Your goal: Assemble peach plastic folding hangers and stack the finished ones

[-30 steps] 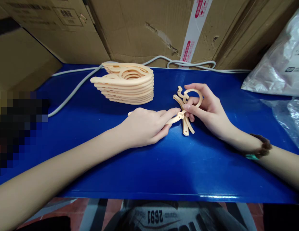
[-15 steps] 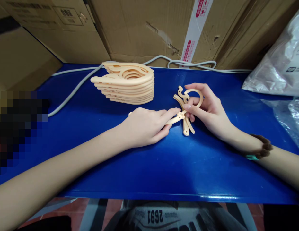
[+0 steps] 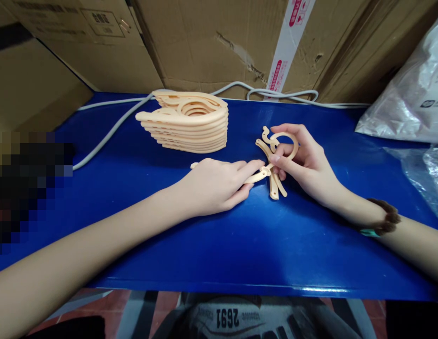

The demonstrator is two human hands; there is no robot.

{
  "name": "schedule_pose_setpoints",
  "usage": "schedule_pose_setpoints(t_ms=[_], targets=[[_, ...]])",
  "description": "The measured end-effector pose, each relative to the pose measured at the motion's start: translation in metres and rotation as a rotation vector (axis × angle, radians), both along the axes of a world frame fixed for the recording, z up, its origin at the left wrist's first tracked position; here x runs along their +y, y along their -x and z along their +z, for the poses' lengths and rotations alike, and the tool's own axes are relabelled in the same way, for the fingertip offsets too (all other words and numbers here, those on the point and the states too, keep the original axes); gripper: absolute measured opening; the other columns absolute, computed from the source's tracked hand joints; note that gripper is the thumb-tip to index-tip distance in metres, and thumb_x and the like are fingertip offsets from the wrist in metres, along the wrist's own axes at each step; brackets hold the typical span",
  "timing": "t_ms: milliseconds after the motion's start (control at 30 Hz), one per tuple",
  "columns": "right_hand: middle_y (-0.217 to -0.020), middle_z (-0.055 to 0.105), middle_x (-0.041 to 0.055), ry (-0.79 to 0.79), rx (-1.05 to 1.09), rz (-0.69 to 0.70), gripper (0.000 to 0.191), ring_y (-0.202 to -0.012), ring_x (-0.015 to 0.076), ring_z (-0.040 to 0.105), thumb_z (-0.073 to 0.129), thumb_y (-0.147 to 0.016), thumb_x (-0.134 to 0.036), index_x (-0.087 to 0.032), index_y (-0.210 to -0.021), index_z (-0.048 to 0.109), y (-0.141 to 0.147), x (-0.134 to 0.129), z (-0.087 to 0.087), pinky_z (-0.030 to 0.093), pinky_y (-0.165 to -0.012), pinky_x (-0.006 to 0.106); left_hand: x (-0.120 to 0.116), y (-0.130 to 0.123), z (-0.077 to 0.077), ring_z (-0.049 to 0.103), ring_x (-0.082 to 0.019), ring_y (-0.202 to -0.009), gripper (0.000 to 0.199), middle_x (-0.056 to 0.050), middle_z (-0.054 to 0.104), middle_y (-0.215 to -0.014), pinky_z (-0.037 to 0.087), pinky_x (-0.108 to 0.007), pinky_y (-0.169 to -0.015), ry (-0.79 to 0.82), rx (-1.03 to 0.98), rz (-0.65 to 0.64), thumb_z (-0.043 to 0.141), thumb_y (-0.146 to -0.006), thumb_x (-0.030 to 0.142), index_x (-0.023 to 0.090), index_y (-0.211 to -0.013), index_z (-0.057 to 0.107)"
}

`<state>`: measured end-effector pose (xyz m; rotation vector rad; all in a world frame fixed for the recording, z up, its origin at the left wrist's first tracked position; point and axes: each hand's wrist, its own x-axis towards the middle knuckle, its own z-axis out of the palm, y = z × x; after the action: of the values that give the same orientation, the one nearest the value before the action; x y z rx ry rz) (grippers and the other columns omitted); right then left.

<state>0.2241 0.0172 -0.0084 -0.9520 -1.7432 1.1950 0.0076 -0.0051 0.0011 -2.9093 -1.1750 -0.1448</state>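
Note:
My left hand (image 3: pixel 219 186) lies palm down, its fingers closed around the arm of a beige folding hanger (image 3: pixel 257 177). One end of that hanger pokes out behind the hand; the rest under the palm is hidden. My right hand (image 3: pixel 303 160) pinches the base of the curved hanger hook (image 3: pixel 292 149) between thumb and fingers. Under and beside the right fingers lie loose beige hanger parts (image 3: pixel 274 187), crossing one another on the table. Behind my left hand stands a neat stack of folded beige hangers (image 3: pixel 185 127).
The blue table (image 3: pixel 211 254) carries everything. Cardboard boxes (image 3: pixel 204 56) rise along its back edge, with a white cable (image 3: pixel 113 129) running in front of them. A clear plastic bag (image 3: pixel 402 103) sits at the right.
The whole view has shifted very slightly. Both hands keep the same grip on the hanger, and nothing else visibly moves.

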Motion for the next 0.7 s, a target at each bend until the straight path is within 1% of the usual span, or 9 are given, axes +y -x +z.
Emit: schedule_pose_setpoints(t_ms=[167,333,500,700], targets=[[-0.067,0.053,-0.0065,0.011,0.005,0.004,0.040,-0.054,0.0105,0.054,0.069,-0.086,-0.025,-0.028,-0.121,0.049,0.0005,-0.0006,0.0010,0.050,-0.048,0.025,0.0002,0.0003,-0.0001,0.072,-0.023,-0.090,0.041,-0.004,0.068,-0.119,0.051,-0.031,-0.061,0.012,0.002,0.004,0.038,-0.098,0.032,0.022,-0.137,0.044],[-0.067,0.053,-0.0064,0.016,-0.012,-0.006,0.041,-0.055,0.0100,0.054,0.068,-0.087,-0.026,-0.027,-0.122,0.047,0.0010,-0.0010,0.0019,0.051,-0.050,0.025,0.0003,0.0004,0.0004,0.072,-0.023,-0.090,0.042,-0.004,0.068,-0.121,0.052,-0.031,-0.061,0.009,0.014,0.003,0.037,-0.099,0.032,0.022,-0.139,0.042],[-0.068,0.054,-0.0067,0.031,0.019,-0.009,0.041,-0.054,0.0104,0.054,0.069,-0.086,-0.025,-0.028,-0.121,0.047,0.0017,-0.0007,0.0015,0.051,-0.049,0.025,0.0002,0.0005,0.0007,0.072,-0.022,-0.085,0.043,-0.003,0.070,-0.117,0.049,-0.030,-0.056,-0.024,0.033,-0.002,0.036,-0.099,0.032,0.020,-0.141,0.039],[-0.069,0.055,-0.0059,0.032,0.053,-0.001,0.040,-0.054,0.0116,0.054,0.069,-0.086,-0.024,-0.029,-0.120,0.049,0.0001,-0.0001,0.0004,0.050,-0.048,0.027,-0.0001,0.0018,-0.0007,0.072,-0.020,-0.085,0.043,-0.004,0.071,-0.114,0.047,-0.027,-0.054,-0.071,-0.004,-0.031,0.036,-0.100,0.031,0.019,-0.141,0.040]])
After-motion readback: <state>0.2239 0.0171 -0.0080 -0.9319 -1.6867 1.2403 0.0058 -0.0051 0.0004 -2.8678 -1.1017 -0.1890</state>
